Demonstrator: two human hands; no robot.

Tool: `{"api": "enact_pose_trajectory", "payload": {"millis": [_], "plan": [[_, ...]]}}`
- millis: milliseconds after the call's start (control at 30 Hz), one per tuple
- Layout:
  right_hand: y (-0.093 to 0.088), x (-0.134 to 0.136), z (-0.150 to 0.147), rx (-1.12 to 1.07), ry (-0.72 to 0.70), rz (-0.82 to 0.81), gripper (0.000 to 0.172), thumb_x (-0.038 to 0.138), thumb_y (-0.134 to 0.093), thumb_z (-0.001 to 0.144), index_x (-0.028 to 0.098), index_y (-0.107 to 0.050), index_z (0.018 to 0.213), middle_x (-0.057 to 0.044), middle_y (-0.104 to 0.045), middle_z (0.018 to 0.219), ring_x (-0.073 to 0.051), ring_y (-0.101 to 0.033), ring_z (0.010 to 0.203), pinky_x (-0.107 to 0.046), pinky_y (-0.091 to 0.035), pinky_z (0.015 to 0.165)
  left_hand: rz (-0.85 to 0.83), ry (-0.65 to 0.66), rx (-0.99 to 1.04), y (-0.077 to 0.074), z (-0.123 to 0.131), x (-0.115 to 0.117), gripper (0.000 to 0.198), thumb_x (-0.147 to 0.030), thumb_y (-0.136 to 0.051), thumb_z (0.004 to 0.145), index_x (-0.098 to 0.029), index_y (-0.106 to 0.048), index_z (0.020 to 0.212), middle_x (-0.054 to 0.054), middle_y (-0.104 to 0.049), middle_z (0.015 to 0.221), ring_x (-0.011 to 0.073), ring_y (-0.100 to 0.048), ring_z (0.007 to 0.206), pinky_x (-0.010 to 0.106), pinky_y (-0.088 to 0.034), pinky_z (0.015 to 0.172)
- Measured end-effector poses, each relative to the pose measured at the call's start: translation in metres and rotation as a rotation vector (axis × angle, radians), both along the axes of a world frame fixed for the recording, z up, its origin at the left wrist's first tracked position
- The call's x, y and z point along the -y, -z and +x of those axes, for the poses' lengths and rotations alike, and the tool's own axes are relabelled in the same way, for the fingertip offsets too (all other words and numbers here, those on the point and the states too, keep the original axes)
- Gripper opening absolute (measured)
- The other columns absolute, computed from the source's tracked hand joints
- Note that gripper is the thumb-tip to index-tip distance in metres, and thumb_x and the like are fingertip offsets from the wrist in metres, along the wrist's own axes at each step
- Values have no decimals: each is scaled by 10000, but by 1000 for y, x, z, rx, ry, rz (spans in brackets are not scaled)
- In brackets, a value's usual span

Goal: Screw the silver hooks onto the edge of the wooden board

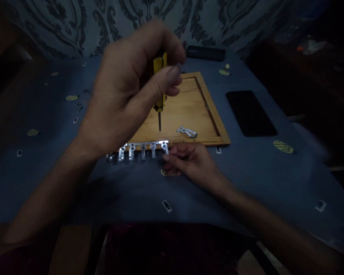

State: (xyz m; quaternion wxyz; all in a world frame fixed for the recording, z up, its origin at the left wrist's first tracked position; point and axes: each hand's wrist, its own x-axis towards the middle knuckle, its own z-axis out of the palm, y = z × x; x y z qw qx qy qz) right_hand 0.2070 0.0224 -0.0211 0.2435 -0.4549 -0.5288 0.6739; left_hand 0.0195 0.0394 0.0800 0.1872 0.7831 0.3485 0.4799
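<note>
My left hand [126,91] is raised above the table and closed around a yellow-handled screwdriver [159,82], its dark tip pointing down over a wooden board [195,103]. Along the board's near edge runs a row of several small metal hooks [143,149]. My right hand [189,162] rests on the blue cloth at the right end of that row, fingers curled and pinching the last hook [165,147]. One loose metal hook [187,131] lies on the board.
A black phone [250,112] lies right of the board, and a dark flat case [205,52] lies behind it. The blue tablecloth [275,175] carries yellow round patches and small tags. A patterned curtain [103,23] hangs behind.
</note>
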Motion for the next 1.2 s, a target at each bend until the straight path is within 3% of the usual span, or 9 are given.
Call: {"api": "enact_pose_trajectory", "payload": {"millis": [300,567,700,1033,1200], "plan": [[1,0,0,-1,-9,14,308,416,-828,706,197,-618,648,-4,-687,583,-113,-659,502,-231,-542,504,-219,-5,-14,20,14,7,116,-328,-598,1021,-221,-623,982,60,-718,1031,227,-727,1000,371,-610,870],[2,0,0,-27,-2,3,386,486,-874,638,197,-619,660,5,-680,575,-120,-655,500,-244,-546,505,-223,-22,-43,21,14,8,169,-415,-600,1017,-250,-635,1008,47,-729,980,240,-732,986,372,-608,829],[1,-1,0,-14,-11,12,319,438,-835,695,205,-619,664,-3,-681,587,-121,-656,511,-260,-564,527,-239,-39,-59,21,13,9,182,-443,-590,1017,-268,-639,1028,38,-735,939,236,-735,978,348,-608,787],[2,0,0,-26,-7,18,265,392,-812,697,206,-628,654,-5,-686,589,-122,-665,515,-252,-559,522,-270,-27,-38,21,14,8,162,-416,-614,1008,-255,-633,997,43,-739,970,232,-737,969,342,-610,796],[2,0,0,-49,-5,13,283,400,-820,696,205,-619,656,1,-678,586,-119,-665,510,-250,-558,524,-267,-3,-25,20,14,8,126,-353,-610,1014,-230,-630,998,58,-719,1014,221,-730,989,352,-600,878]]}}
